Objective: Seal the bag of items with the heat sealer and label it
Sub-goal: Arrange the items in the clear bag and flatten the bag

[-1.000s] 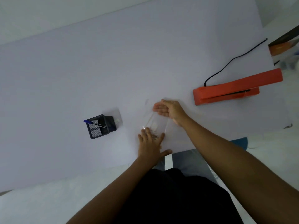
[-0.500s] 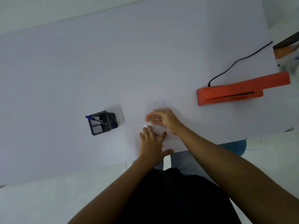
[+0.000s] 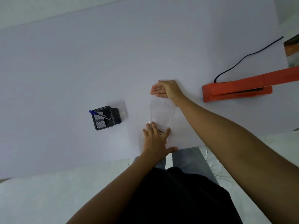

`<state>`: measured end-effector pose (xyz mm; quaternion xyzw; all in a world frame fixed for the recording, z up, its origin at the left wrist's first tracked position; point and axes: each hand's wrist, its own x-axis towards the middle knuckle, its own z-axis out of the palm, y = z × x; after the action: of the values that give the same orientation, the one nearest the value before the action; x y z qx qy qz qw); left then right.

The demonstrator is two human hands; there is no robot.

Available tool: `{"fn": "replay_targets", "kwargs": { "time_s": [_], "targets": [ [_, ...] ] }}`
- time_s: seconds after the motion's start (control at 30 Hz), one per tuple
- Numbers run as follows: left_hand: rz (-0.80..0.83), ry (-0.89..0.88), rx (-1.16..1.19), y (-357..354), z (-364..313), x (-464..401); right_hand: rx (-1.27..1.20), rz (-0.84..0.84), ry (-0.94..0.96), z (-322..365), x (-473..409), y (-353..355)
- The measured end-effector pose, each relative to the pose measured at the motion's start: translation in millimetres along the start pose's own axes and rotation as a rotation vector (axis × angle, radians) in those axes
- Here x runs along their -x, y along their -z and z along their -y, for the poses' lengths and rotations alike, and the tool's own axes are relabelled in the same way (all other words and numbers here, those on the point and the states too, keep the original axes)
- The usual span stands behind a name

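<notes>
- A black mesh pen holder (image 3: 103, 117) stands on the white tabletop (image 3: 80, 54), left of the bag and toward the near edge; a blue-capped pen (image 3: 100, 114) lies slanted across its open top.
- Tucked just behind the holder is a small clear packet (image 3: 123, 111) with a pale slip inside; what is on the slip is too small to tell.
- The orange heat sealer (image 3: 237, 91) sits near the right edge, its long body running along the width of the tabletop and off the picture's right side. Its upper arm is raised a little, leaving a dark slot between arm and base.
- A black cord (image 3: 246, 55) leaves the sealer's left end and runs toward the far right corner.
- Nothing lies between the bag and the sealer except bare tabletop and the right forearm, which crosses that gap.
- The clear bag (image 3: 161, 112) lies flat close to the near edge, about midway along it. Its long axis runs from the near edge toward the far edge, with small dark items (image 3: 161, 131) gathered at the near end.
- The left hand (image 3: 156, 139) presses flat on the bag's near end, fingers straight and slightly spread, thumb out to the side.
- The right hand (image 3: 165, 89) rests on its edge across the bag's far end, fingers straight and together.
</notes>
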<state>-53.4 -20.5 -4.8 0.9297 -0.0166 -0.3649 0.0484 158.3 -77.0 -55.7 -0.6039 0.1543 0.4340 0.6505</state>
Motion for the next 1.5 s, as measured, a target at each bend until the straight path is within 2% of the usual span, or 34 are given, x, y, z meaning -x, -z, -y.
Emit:
{"fn": "replay_targets", "kwargs": {
  "time_s": [0.23,0.53,0.67,0.93,1.13,1.2,1.3,1.33,1.5],
  "targets": [
    [0.000,-0.012,-0.015,1,0,1,-0.089,-0.060,0.109,-18,25,-9],
    [0.011,0.005,-0.018,3,-2,-2,-0.150,-0.044,-0.073,-91,96,-14],
    [0.048,0.008,-0.011,5,-3,-3,-0.092,-0.043,-0.120,-77,85,-11],
    [0.095,-0.004,-0.020,12,-2,-5,-0.111,-0.124,0.011,-13,28,24],
    [0.091,-0.002,0.009,13,-3,-4,-0.078,-0.135,0.100,-2,29,30],
    [0.091,-0.002,0.010,13,-3,-4,0.014,-0.248,0.189,-11,39,28],
    [0.094,-0.001,0.007,13,-3,-5,0.374,-0.550,0.362,-38,65,28],
    [0.095,-0.002,0.002,13,-3,-6,0.459,-0.579,0.379,-48,75,28],
    [0.132,0.000,-0.017,13,-4,-7,0.744,-0.386,0.261,-74,85,18]
  ]
}}
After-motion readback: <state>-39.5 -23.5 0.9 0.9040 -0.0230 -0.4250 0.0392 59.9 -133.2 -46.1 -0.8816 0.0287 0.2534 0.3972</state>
